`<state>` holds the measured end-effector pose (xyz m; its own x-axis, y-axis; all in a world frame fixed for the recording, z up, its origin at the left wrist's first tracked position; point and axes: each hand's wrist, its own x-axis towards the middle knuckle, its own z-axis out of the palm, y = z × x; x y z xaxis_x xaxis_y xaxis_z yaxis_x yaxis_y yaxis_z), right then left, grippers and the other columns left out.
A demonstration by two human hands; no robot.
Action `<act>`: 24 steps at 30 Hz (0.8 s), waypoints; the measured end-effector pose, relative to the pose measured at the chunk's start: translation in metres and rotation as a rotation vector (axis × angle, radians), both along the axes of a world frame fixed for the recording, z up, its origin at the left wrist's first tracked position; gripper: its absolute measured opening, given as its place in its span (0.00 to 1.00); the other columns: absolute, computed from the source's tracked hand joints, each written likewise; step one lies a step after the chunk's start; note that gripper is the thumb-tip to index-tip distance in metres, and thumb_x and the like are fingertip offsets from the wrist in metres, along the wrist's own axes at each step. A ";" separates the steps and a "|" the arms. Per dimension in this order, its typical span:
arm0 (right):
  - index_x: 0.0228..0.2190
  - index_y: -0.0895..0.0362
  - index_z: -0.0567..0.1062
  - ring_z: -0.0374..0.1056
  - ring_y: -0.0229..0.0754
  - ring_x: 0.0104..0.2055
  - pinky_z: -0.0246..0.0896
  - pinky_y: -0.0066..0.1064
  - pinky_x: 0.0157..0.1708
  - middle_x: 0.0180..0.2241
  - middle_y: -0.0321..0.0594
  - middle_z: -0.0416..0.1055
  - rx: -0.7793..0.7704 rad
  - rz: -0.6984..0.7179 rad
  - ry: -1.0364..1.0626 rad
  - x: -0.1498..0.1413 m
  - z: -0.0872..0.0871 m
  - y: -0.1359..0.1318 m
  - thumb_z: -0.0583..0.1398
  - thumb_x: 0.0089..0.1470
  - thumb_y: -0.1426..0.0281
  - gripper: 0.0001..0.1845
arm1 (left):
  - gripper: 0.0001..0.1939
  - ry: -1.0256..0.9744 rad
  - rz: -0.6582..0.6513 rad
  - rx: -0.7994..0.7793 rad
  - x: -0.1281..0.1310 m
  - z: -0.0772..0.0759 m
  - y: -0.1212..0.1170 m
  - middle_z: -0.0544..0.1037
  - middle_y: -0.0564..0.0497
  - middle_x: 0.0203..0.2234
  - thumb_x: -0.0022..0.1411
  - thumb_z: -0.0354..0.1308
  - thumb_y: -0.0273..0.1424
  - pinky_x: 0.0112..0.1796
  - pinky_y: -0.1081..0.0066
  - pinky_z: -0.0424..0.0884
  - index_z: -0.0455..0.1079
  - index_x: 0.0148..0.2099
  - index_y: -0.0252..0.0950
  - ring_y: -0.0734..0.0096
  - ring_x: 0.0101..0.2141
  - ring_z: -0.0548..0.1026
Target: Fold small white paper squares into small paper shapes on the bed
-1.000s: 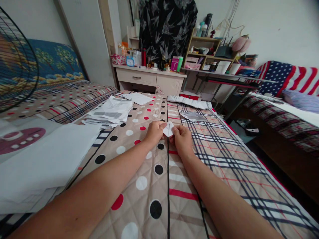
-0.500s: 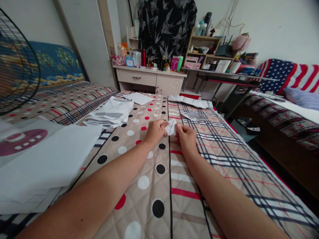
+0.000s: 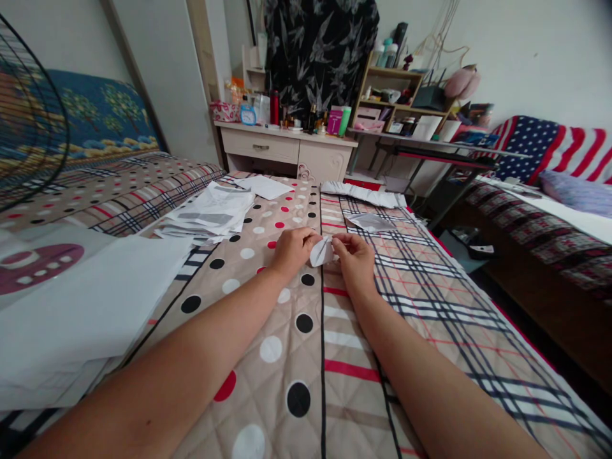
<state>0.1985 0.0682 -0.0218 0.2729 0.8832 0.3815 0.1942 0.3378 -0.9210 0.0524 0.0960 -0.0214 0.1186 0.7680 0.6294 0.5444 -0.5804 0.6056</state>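
A small folded piece of white paper (image 3: pixel 321 253) is held between both hands, just above the patterned bedspread (image 3: pixel 268 306). My left hand (image 3: pixel 292 247) pinches its left upper side with thumb and fingers. From the other side, my right hand (image 3: pixel 356 254) grips the paper's right edge between thumb and forefinger. A dark crease or slit runs across the paper's face. Some fingertips are hidden behind the paper and by the curled fingers.
Left lie a pile of papers (image 3: pixel 205 210) and large white sheets (image 3: pixel 95 299). Beyond my right hand are a flat grey-white sheet (image 3: pixel 370 222) and a long folded white strip (image 3: pixel 363 193). A black fan guard (image 3: pixel 36 115) stands at far left, a drawer cabinet (image 3: pixel 282 150) at the back.
The folded paper has been turned and tilted between my fingers, and it now hangs lower toward my left hand. My right fingers have shifted to its upper right. The view has moved slightly.
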 end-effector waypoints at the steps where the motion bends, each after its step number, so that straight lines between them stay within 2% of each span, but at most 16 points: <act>1: 0.29 0.57 0.75 0.65 0.38 0.27 0.62 0.29 0.26 0.28 0.39 0.73 -0.008 0.012 0.001 0.000 0.001 0.000 0.62 0.46 0.63 0.10 | 0.07 -0.016 -0.010 -0.006 0.000 -0.001 0.001 0.81 0.49 0.29 0.60 0.58 0.30 0.33 0.73 0.67 0.77 0.34 0.35 0.69 0.31 0.76; 8: 0.30 0.58 0.74 0.66 0.38 0.25 0.61 0.29 0.24 0.29 0.39 0.72 -0.091 0.077 0.045 -0.004 0.002 -0.002 0.64 0.39 0.67 0.12 | 0.07 -0.197 -0.065 -0.094 0.001 -0.008 0.009 0.81 0.48 0.31 0.59 0.57 0.27 0.36 0.72 0.71 0.76 0.36 0.34 0.69 0.33 0.78; 12: 0.32 0.58 0.75 0.65 0.40 0.27 0.62 0.31 0.26 0.29 0.40 0.73 -0.088 0.015 -0.019 0.003 0.000 0.002 0.62 0.43 0.65 0.13 | 0.09 -0.257 0.000 -0.161 0.000 -0.005 0.008 0.81 0.47 0.31 0.59 0.57 0.31 0.35 0.72 0.71 0.76 0.36 0.33 0.68 0.32 0.77; 14: 0.32 0.58 0.76 0.66 0.41 0.29 0.63 0.35 0.32 0.30 0.41 0.72 -0.030 -0.104 -0.145 0.017 0.001 0.009 0.61 0.45 0.65 0.11 | 0.13 -0.265 0.075 -0.155 -0.003 -0.004 0.007 0.81 0.46 0.31 0.61 0.56 0.36 0.37 0.71 0.70 0.77 0.36 0.33 0.67 0.33 0.77; 17: 0.33 0.57 0.76 0.65 0.46 0.39 0.60 0.40 0.45 0.35 0.43 0.71 0.155 -0.434 -0.394 0.052 0.002 0.024 0.59 0.46 0.68 0.11 | 0.16 -0.301 0.131 -0.173 -0.007 -0.006 0.010 0.81 0.45 0.33 0.62 0.54 0.39 0.40 0.69 0.70 0.77 0.37 0.33 0.66 0.36 0.78; 18: 0.35 0.56 0.76 0.65 0.47 0.42 0.58 0.41 0.47 0.38 0.44 0.70 0.175 -0.542 -0.442 0.066 0.002 0.031 0.58 0.46 0.69 0.12 | 0.15 -0.322 0.129 -0.195 -0.008 -0.008 0.011 0.81 0.45 0.33 0.61 0.54 0.38 0.40 0.70 0.70 0.77 0.37 0.33 0.66 0.37 0.78; 21: 0.42 0.57 0.74 0.63 0.50 0.47 0.55 0.44 0.51 0.45 0.49 0.67 0.068 -0.766 -0.459 0.103 -0.001 0.050 0.58 0.45 0.72 0.19 | 0.13 -0.356 0.100 -0.250 -0.009 -0.013 0.015 0.82 0.46 0.34 0.60 0.54 0.35 0.40 0.70 0.71 0.77 0.38 0.34 0.66 0.37 0.78; 24: 0.49 0.58 0.72 0.65 0.50 0.44 0.58 0.44 0.46 0.47 0.52 0.67 -0.130 -0.781 -0.431 0.125 -0.006 0.068 0.58 0.48 0.69 0.24 | 0.12 -0.325 0.104 -0.262 -0.008 -0.015 0.017 0.82 0.46 0.34 0.59 0.55 0.34 0.39 0.69 0.71 0.77 0.37 0.34 0.66 0.36 0.78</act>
